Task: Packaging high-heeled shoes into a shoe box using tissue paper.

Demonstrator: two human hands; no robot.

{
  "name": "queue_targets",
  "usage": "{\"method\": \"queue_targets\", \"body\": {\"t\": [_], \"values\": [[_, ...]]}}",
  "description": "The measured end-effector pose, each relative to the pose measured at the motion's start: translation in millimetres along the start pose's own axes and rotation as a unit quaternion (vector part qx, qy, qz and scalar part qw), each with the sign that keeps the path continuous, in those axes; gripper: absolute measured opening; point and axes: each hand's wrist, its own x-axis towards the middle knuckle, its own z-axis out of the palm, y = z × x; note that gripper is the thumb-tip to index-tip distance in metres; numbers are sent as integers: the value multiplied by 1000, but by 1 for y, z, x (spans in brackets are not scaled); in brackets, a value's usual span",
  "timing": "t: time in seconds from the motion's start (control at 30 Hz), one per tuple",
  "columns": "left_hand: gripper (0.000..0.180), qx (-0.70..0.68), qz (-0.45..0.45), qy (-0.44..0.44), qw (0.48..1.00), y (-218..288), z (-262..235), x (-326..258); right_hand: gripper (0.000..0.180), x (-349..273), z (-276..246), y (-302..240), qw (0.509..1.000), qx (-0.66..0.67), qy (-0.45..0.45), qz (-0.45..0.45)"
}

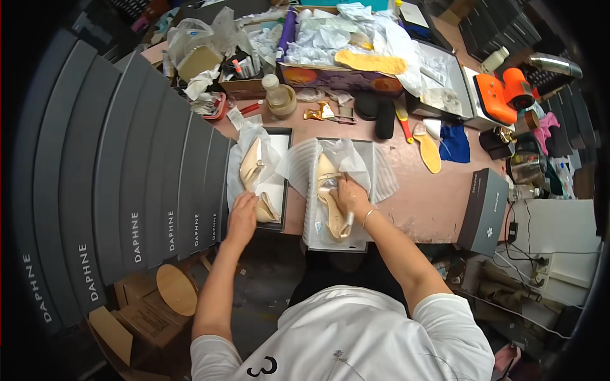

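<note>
Two shoe boxes lie side by side in front of me. In the left shoe box point(287, 149), a beige heeled shoe point(251, 162) rests on white tissue, and a second beige shoe point(267, 207) lies below it. My left hand point(241, 219) reaches over that box's left edge, its fingers curled together against the upper shoe's near end. Inside the right box point(373, 152), lined with ribbed translucent wrap, are a beige strappy shoe point(335, 217) and another beige shoe point(326, 166) partly under tissue. My right hand point(351, 195) is closed at the strappy shoe's side, partly hiding it.
A tall row of dark grey boxes point(114, 159) stands along the left. A grey lid point(484, 209) leans at the table's right edge. Behind are a bottle point(276, 92), a black brush point(385, 119), a yellow insole point(428, 151), blue cloth point(454, 143) and a tissue-filled carton point(330, 77).
</note>
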Motion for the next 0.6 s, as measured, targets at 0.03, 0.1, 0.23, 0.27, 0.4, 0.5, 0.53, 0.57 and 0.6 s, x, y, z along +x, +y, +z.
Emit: {"method": "queue_targets", "body": {"t": [0.03,0.1,0.23,0.27,0.4,0.5,0.53,0.57,0.6], "values": [[27,40,33,-2,999,-15,-1,-2,49,-3,-22,-14,998,-28,5,-51],[24,113,128,-40,984,-27,1,6,41,-13,-56,-23,987,-62,-43,-140],[19,35,41,33,998,-37,24,13,29,-39,-97,-25,974,9,-212,-83],[19,-10,-29,65,997,-31,32,11,29,-39,-94,-17,976,36,-211,-44],[34,-68,-238,182,952,-21,71,1,49,-56,-41,-19,963,202,-135,113],[35,-153,-319,175,919,-46,92,2,60,-74,-1,-29,895,387,-74,211],[36,-187,-330,174,909,-51,91,3,61,-79,6,-36,863,436,-61,248],[36,-228,-336,159,900,-51,91,-2,63,-85,11,-40,827,482,-48,284],[36,-269,-338,150,889,-48,85,-2,64,-86,2,-51,818,497,-34,287]]}}
